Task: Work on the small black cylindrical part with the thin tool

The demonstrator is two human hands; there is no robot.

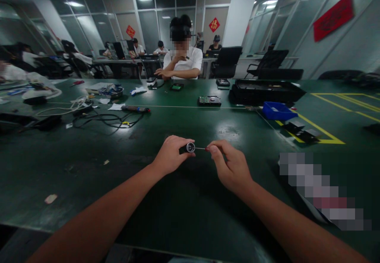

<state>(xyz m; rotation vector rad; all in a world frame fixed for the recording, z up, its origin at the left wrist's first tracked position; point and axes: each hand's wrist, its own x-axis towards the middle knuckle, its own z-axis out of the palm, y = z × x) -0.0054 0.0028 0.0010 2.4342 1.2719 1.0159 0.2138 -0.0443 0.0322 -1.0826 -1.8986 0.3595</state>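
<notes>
My left hand (170,155) is closed, with thumb and fingers around a small dark round part with a silver rim (190,147). Its open end faces me and something inside is too small to make out. Opposite it, my right hand (230,162) pinches the red end of a thin metal rod (200,148). The rod lies level, and its left tip meets or passes beside the round part's rim; which one I cannot tell. Both hands are held over the green table (190,223), near its front middle.
An electric screwdriver (135,109) and dark cables (97,122) lie to the left. Ahead is a hard drive (209,101). A black tray (264,91), a blue bin (279,111) and dark blocks (307,133) stand right. Across the table sits a person (182,63).
</notes>
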